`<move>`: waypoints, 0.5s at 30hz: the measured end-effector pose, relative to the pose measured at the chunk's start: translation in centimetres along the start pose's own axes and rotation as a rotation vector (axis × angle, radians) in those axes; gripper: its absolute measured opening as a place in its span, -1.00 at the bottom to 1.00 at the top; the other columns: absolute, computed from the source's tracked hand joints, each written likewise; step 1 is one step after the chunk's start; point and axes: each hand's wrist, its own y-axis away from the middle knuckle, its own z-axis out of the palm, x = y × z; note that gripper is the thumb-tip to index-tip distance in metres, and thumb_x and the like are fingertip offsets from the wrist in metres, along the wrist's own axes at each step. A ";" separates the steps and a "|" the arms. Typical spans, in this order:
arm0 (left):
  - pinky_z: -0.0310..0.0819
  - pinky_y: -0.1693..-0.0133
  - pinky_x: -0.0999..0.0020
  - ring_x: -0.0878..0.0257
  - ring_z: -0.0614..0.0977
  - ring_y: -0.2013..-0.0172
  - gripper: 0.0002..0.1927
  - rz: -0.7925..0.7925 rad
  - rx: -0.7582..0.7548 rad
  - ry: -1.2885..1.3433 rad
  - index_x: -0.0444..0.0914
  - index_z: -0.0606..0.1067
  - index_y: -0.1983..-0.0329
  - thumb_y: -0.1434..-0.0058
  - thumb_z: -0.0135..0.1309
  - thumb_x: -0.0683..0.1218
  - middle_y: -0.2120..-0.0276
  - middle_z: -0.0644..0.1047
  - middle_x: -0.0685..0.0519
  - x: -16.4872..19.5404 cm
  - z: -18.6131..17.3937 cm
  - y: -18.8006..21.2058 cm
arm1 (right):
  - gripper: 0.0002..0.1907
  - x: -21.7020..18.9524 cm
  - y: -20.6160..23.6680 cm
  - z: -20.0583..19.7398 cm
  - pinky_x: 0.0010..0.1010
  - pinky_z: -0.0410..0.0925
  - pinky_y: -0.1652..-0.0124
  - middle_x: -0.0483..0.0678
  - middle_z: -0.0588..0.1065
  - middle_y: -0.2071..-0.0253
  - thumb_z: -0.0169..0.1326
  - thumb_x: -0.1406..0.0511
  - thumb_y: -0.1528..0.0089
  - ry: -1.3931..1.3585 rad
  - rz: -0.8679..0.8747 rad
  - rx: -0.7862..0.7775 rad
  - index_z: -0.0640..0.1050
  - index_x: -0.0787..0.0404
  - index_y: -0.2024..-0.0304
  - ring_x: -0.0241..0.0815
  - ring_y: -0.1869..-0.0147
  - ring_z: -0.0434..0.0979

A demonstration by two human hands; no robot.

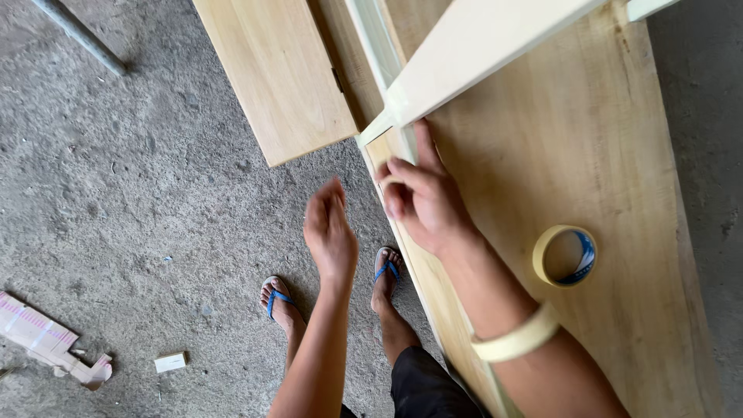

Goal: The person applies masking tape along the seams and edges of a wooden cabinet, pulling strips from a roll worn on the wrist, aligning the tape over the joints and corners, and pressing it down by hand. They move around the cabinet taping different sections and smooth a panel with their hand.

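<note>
My right hand [422, 200] presses down on a strip of pale tape along the near edge of a large wooden slab [588, 139], fingers bent and the index finger stretched along the edge. A roll of masking tape [517, 337] sits around my right forearm like a bracelet. My left hand [329, 228] hovers in the air just left of the slab, fingers together and holding nothing. A pale painted board [480, 46] lies slanted across the slab above my right hand. A second roll of masking tape [565, 255] rests flat on the slab.
A lighter wooden plank [279, 73] lies on the concrete floor [131, 193] to the upper left. My feet in blue sandals [277, 298] stand by the slab's edge. Torn cardboard [46, 340] and a small white scrap [170, 362] lie at lower left. A metal rod [77, 35] crosses the top left.
</note>
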 end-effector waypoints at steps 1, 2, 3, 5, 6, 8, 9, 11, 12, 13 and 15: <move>0.52 0.23 0.28 0.14 0.62 0.26 -0.76 -0.005 -0.032 -0.040 -0.22 0.58 -0.03 -0.53 -0.11 -0.10 0.19 0.62 -0.08 -0.9 -1.7 1.7 | 0.04 0.9 -0.6 2.0 -0.50 0.32 0.56 0.01 0.50 0.23 0.07 0.28 -0.38 -0.021 -0.015 0.038 -0.35 -0.18 -0.63 -0.33 0.50 0.41; 0.57 0.18 0.29 0.19 0.66 0.23 -0.77 -0.013 -0.065 -0.078 -0.26 0.57 -0.02 -0.47 -0.06 -0.11 0.17 0.65 -0.08 -1.7 -3.3 3.3 | 0.08 1.6 -1.0 3.8 -0.49 0.33 0.56 0.00 0.49 0.26 0.05 0.30 -0.36 -0.038 -0.028 0.077 -0.45 -0.30 -0.56 -0.33 0.51 0.41; 0.57 0.17 0.28 0.16 0.68 0.20 -0.78 -0.003 -0.069 -0.126 -0.29 0.57 0.02 -0.45 -0.04 -0.11 0.15 0.65 -0.09 -2.6 -4.8 4.7 | 0.13 1.9 -1.0 5.1 -0.47 0.35 0.55 -0.02 0.49 0.28 0.02 0.31 -0.33 -0.055 -0.036 0.117 -0.55 -0.43 -0.48 -0.33 0.51 0.42; 0.57 0.17 0.23 0.09 0.69 0.19 -0.80 -0.059 -0.091 -0.243 -0.33 0.58 0.08 -0.40 0.00 -0.12 0.16 0.65 -0.12 -4.5 -8.1 7.7 | 0.12 1.7 -2.0 6.7 -0.42 0.38 0.56 0.00 0.45 0.36 0.00 0.30 -0.34 0.037 0.029 0.293 -0.60 -0.41 -0.44 -0.29 0.53 0.45; 0.56 0.18 0.21 0.05 0.69 0.22 -0.81 -0.119 -0.106 -0.303 -0.33 0.57 0.11 -0.38 0.02 -0.13 0.19 0.65 -0.13 -5.6 -9.8 9.1 | 0.12 1.7 -2.6 7.2 -0.40 0.40 0.56 0.01 0.44 0.39 -0.01 0.29 -0.34 0.087 0.051 0.379 -0.62 -0.40 -0.42 -0.26 0.54 0.46; 0.56 0.12 0.21 0.00 0.68 0.18 -0.82 -0.121 -0.132 -0.333 -0.30 0.58 0.10 -0.32 0.01 -0.19 0.19 0.65 -0.13 -7.8 -13.6 12.1 | 0.05 1.7 -2.2 7.2 -0.41 0.40 0.56 -0.01 0.45 0.37 -0.03 0.31 -0.36 0.269 -0.051 0.355 -0.52 -0.26 -0.50 -0.28 0.53 0.45; 0.57 0.14 0.20 0.02 0.69 0.19 -0.83 -0.206 -0.155 -0.414 -0.26 0.58 0.09 -0.34 0.01 -0.16 0.18 0.65 -0.11 -8.8 -15.6 14.0 | 0.03 1.9 -1.0 6.9 -0.42 0.40 0.57 -0.01 0.45 0.36 -0.04 0.31 -0.36 0.351 -0.090 0.363 -0.48 -0.20 -0.54 -0.29 0.53 0.44; 0.56 0.10 0.17 0.03 0.70 0.11 -0.77 -0.198 -0.176 -0.358 -0.22 0.59 0.02 -0.31 0.01 -0.16 0.14 0.66 -0.10 -10.7 -19.6 15.9 | 0.00 3.5 2.5 7.0 -0.40 0.37 0.59 -0.02 0.43 0.37 -0.01 0.32 -0.36 0.527 -0.095 0.344 -0.39 -0.15 -0.56 -0.26 0.54 0.44; 0.54 0.05 0.16 0.02 0.69 0.03 -0.70 -0.138 -0.143 -0.221 -0.23 0.59 -0.03 -0.25 0.01 -0.18 0.11 0.65 -0.11 -11.7 -20.9 16.6 | -0.01 4.0 2.9 6.9 -0.39 0.35 0.61 -0.02 0.42 0.37 0.00 0.32 -0.35 0.622 -0.093 0.305 -0.34 -0.13 -0.58 -0.25 0.55 0.43; 0.57 0.08 0.19 0.06 0.71 0.06 -0.75 -0.258 -0.111 -0.321 -0.18 0.63 0.02 -0.26 0.07 -0.15 0.13 0.67 -0.08 -12.6 -21.9 17.1 | 0.00 4.0 2.4 6.3 -0.41 0.34 0.59 -0.02 0.44 0.35 0.01 0.34 -0.34 0.522 -0.098 0.346 -0.34 -0.13 -0.58 -0.27 0.54 0.42; 0.59 0.13 0.24 0.12 0.71 0.15 -0.81 -0.461 -0.095 -0.500 -0.15 0.67 0.08 -0.27 0.14 -0.13 0.20 0.68 -0.06 -13.8 -24.7 18.0 | 0.02 4.2 1.6 4.9 -0.46 0.31 0.56 -0.04 0.47 0.30 0.02 0.38 -0.33 0.306 -0.111 0.475 -0.32 -0.11 -0.59 -0.30 0.53 0.38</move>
